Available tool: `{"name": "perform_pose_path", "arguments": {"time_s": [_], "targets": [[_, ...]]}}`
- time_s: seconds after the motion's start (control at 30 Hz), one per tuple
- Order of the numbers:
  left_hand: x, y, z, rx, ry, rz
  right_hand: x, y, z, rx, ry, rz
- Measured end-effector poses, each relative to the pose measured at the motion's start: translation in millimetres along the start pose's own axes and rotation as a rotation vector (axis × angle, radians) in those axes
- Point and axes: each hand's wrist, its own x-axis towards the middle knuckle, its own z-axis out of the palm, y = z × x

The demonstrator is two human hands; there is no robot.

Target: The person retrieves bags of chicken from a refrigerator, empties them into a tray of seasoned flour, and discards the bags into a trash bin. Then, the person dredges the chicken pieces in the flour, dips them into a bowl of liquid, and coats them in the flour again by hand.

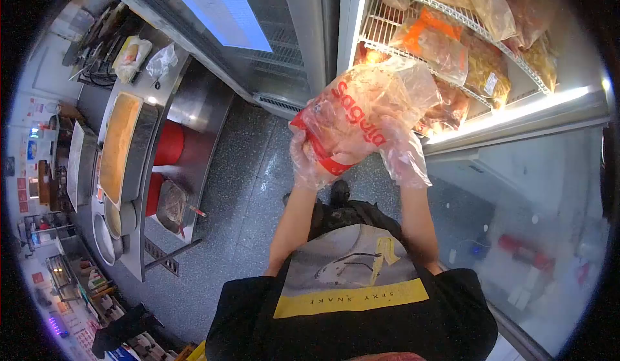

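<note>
A clear plastic bag with red lettering and a red band (358,115) is held up in front of the open fridge, with pale meat showing through it. My left hand (309,161), in a clear plastic glove, grips the bag's lower left edge. At the bag's lower right, my right hand (402,151) is also gloved and closed on it; loose plastic partly hides its fingers. Just behind and above the bag, bagged meat (433,44) lies on white wire shelves (407,56).
The fridge's glass door (239,38) stands open at upper left, with a second glass panel (516,219) at right. On the left, a steel table (150,186) carries a long tray (121,148) and round pans (106,238). Red buckets (169,143) stand beneath it.
</note>
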Motion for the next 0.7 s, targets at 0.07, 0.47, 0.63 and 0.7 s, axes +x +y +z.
{"name": "perform_pose_path", "arguments": {"time_s": [0.07, 0.47, 0.63, 0.7], "targets": [[1, -1, 2, -0.001, -0.003, 0.009, -4, -6, -14, 0.08, 0.044, 0.021], [-2, -11, 10, -0.046, 0.019, -0.019, -6, -17, 20, 0.09, 0.161, 0.217], [0, -10, 13, 0.161, 0.025, 0.024, 4, -6, 13, 0.004, 0.341, 0.131], [8, -12, -7, 0.229, 0.046, -0.006, 7, 3, 5, 0.031, 0.388, 0.058]]}}
